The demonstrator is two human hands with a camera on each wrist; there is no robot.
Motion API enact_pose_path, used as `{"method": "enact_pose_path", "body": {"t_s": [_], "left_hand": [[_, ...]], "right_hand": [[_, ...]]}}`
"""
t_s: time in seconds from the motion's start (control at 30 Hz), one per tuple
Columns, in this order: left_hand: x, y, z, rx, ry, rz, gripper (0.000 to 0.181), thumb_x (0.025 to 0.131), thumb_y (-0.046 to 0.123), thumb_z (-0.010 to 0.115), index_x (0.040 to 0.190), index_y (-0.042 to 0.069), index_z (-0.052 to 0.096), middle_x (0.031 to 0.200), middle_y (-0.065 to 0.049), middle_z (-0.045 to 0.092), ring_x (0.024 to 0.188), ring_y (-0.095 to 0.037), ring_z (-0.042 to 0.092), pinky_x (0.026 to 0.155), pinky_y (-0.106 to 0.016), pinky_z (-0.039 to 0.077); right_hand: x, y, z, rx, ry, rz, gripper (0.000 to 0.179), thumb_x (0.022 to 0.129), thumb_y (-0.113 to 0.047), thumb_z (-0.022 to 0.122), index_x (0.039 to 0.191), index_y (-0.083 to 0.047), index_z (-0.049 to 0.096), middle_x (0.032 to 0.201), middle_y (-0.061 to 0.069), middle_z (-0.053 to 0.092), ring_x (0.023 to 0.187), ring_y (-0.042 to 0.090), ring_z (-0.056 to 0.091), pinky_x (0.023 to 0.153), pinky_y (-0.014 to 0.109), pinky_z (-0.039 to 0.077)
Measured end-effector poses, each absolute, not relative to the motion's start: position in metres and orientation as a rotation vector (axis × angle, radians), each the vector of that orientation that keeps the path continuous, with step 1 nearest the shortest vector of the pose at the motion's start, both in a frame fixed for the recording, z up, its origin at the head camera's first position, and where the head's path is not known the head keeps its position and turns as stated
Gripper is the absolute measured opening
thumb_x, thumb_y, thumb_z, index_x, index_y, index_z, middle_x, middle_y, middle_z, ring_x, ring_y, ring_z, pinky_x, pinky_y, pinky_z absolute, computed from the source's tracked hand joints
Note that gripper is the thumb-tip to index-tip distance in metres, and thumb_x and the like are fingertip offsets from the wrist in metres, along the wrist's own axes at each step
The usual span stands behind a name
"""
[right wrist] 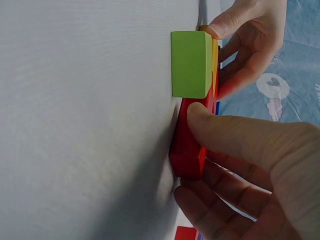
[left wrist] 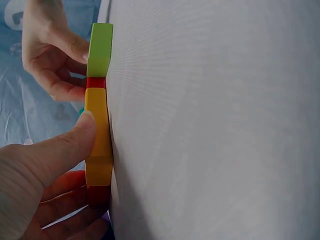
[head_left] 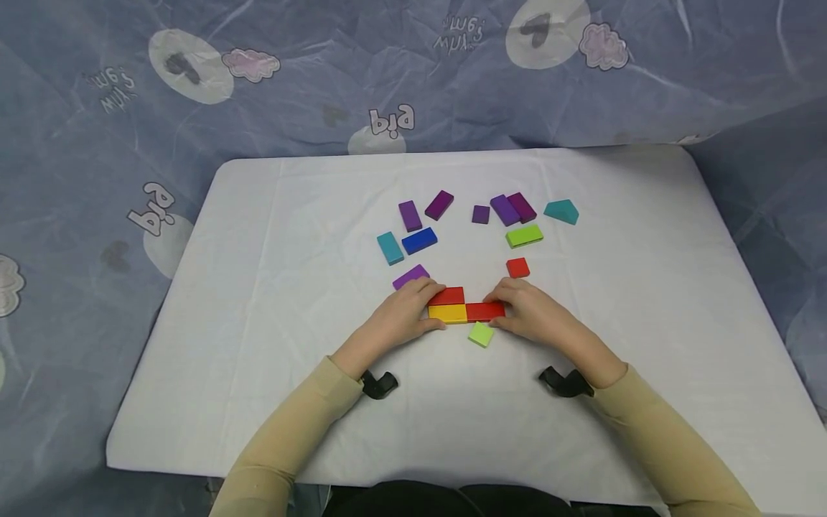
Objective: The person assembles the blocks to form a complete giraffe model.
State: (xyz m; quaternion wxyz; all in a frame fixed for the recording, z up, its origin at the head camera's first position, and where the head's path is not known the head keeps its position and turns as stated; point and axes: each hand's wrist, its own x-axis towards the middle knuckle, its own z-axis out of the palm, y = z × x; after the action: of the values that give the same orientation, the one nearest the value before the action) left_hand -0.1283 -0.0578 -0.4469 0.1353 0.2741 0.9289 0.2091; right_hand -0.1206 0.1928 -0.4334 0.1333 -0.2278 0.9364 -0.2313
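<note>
My left hand (head_left: 402,314) grips a yellow block (head_left: 447,314) and the red block (head_left: 451,296) lying against its far side. In the left wrist view its thumb presses the yellow block's near face, with the fingers around the far side. My right hand (head_left: 536,314) pinches another red block (head_left: 483,311), whose left end meets the yellow block's right end. In the right wrist view the thumb lies on the near face of that block. A small lime green block (right wrist: 190,65) sits just in front, by the joint, with neither hand holding it.
A purple block (head_left: 410,276) lies beside the left fingers, a red cube (head_left: 517,268) beyond the right ones. Farther back are a blue block (head_left: 419,240), teal blocks (head_left: 390,248), a lime block (head_left: 525,235) and several purple blocks (head_left: 439,205) on the white table (head_left: 258,301).
</note>
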Motion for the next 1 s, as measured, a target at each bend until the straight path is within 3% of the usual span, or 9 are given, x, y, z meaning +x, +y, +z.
{"method": "enact_pose_path", "body": {"t_s": [0.3, 0.53, 0.7, 1.0], "left_hand": [[-0.128, -0.056, -0.447, 0.798, 2.721, 0.601, 0.066, 0.086, 0.036, 0.076, 0.141, 0.008, 0.052, 0.133, -0.008, 0.057, 0.121, -0.021, 0.054, 0.107, -0.034, 0.047], [-0.127, -0.056, -0.448, 0.794, 2.701, 0.600, 0.066, 0.087, 0.036, 0.075, 0.142, 0.008, 0.051, 0.132, -0.008, 0.057, 0.120, -0.021, 0.054, 0.107, -0.033, 0.047], [-0.128, -0.057, -0.448, 0.797, 2.707, 0.608, 0.066, 0.086, 0.036, 0.076, 0.142, 0.009, 0.052, 0.131, -0.008, 0.057, 0.118, -0.021, 0.054, 0.106, -0.034, 0.048], [-0.128, -0.060, -0.449, 0.799, 2.696, 0.622, 0.066, 0.087, 0.036, 0.075, 0.142, 0.009, 0.051, 0.131, -0.008, 0.057, 0.118, -0.021, 0.054, 0.106, -0.035, 0.048]], "right_hand": [[-0.157, 0.209, -0.411, -0.508, 2.810, -0.731, 0.034, 0.091, -0.012, 0.069, 0.123, -0.002, 0.066, 0.118, 0.018, 0.064, 0.107, 0.034, 0.058, 0.094, 0.051, 0.052], [-0.197, 0.233, -0.416, -0.304, 2.864, -0.657, 0.038, 0.093, -0.004, 0.060, 0.130, 0.002, 0.059, 0.135, 0.023, 0.053, 0.130, 0.042, 0.044, 0.111, 0.059, 0.036], [-0.211, 0.238, -0.427, -0.274, 2.877, -0.639, 0.042, 0.092, -0.002, 0.061, 0.133, 0.003, 0.055, 0.136, 0.025, 0.050, 0.130, 0.044, 0.040, 0.111, 0.060, 0.036], [-0.218, 0.238, -0.432, -0.189, 2.875, -0.640, 0.042, 0.090, -0.003, 0.067, 0.131, 0.004, 0.057, 0.125, 0.024, 0.052, 0.117, 0.040, 0.049, 0.107, 0.056, 0.043]]}}
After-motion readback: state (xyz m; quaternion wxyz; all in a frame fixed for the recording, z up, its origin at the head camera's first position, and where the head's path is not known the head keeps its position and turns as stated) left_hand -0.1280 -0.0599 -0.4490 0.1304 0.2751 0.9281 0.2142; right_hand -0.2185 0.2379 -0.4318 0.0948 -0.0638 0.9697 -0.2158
